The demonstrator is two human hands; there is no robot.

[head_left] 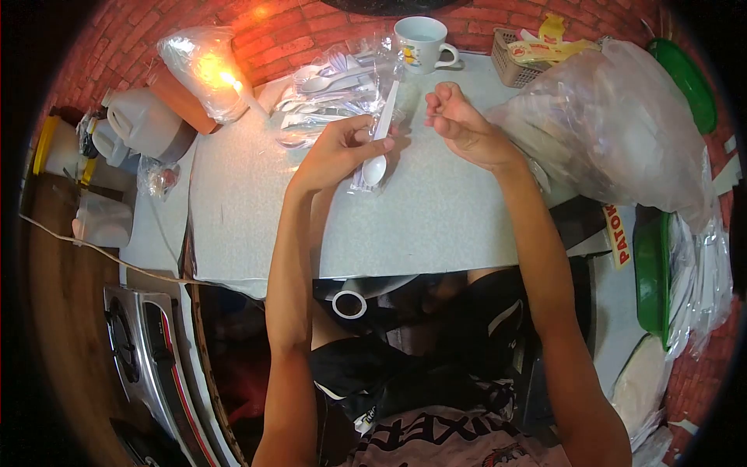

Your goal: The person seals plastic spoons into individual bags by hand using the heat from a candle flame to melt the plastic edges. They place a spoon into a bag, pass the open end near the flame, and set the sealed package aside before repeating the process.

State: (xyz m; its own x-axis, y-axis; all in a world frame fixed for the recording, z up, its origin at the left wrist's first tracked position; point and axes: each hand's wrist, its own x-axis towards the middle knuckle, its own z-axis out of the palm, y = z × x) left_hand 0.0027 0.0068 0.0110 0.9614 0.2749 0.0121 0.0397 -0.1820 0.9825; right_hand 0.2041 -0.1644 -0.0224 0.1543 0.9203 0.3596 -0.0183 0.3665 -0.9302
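My left hand is closed on a white plastic spoon, its bowl toward me and its handle pointing at the back of the table. Clear plastic film shows beside the bowl, under the hand. My right hand is raised over the table to the right, fingers loosely bent and apart, with nothing visible in it. Just beyond my left hand lies a pile of white spoons in clear plastic wrapping.
A lit candle burns near a clear plastic bag at the back left. Behind the pile stands a white mug. A large plastic bag bulges over the right side, near a basket. Jugs stand left; a stove sits lower left.
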